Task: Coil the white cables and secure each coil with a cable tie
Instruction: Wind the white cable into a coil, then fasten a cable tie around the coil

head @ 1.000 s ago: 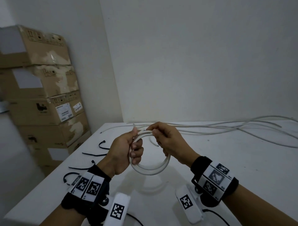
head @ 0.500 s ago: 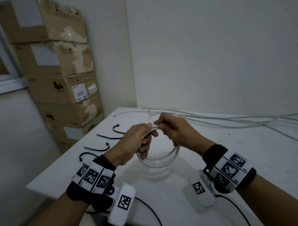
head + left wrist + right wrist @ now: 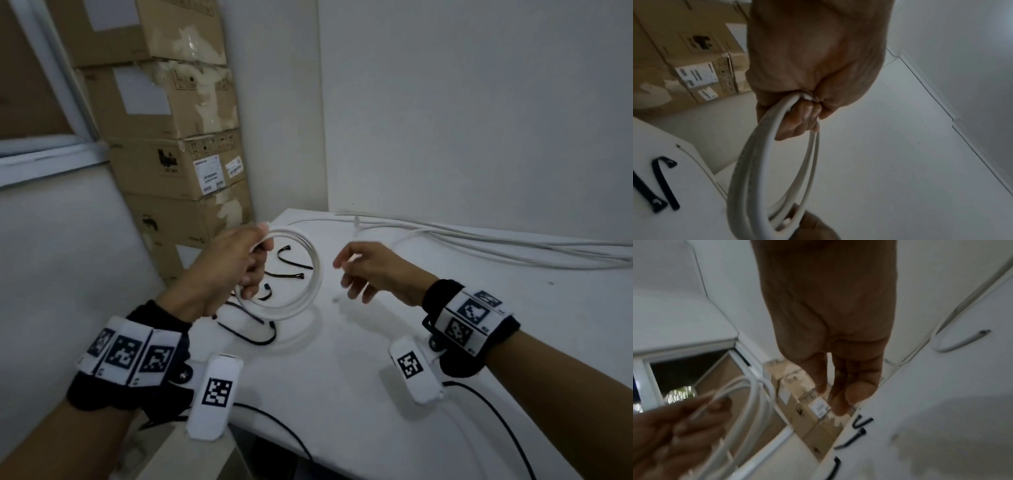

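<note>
My left hand grips a white cable coil at its upper left edge and holds it upright above the white table. The left wrist view shows the fingers curled round the coil's strands. Just right of the coil, my right hand hovers with fingers loosely spread and holds nothing; its fingers hang free in the right wrist view. Several black cable ties lie on the table behind and below the coil. Loose white cables run along the table's back.
Stacked cardboard boxes stand against the wall left of the table. The table's left edge runs right under my left hand. A window frame is at far left. Black wires trail from the wrist cameras across the near table.
My right hand has let go of the coil and drawn off to the right. The left hand has carried the coil left, over the cable ties. My head has turned left.
</note>
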Demonstrator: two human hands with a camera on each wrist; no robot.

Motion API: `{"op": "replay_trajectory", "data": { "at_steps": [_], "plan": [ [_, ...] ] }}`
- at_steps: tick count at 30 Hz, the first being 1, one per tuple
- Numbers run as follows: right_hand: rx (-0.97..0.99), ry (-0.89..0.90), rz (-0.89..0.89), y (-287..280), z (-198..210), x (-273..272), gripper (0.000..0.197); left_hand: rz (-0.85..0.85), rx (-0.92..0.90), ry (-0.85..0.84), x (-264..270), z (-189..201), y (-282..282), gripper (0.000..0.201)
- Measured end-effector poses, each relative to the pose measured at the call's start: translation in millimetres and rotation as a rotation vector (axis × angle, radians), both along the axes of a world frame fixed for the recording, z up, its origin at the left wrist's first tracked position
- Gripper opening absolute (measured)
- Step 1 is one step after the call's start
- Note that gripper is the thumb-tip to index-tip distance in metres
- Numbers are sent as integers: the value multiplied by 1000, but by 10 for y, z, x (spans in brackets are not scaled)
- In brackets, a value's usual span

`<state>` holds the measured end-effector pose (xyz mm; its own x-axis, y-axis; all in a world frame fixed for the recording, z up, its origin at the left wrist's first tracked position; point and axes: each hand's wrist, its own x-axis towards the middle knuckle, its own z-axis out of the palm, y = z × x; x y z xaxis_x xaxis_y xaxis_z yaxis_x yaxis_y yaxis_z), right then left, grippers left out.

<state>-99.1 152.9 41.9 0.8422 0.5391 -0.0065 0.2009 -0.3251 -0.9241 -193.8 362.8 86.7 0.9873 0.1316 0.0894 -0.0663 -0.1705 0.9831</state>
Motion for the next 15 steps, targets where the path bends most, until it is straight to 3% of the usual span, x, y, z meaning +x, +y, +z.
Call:
{"op": "replay_trajectory", "data": {
  "at_steps": [5,11,15],
  "plan": [
    [-357,-25,250,492,-369,-53,30,104,12,-11,-74,11,287,33],
    [-568,-113,420,932,-432,-205,49,167,15,-2,-124,-35,387,34],
    [-709,-237,431,1021,-415,-295,25,155,25,-2,-118,-49,369,34]
  ]
}}
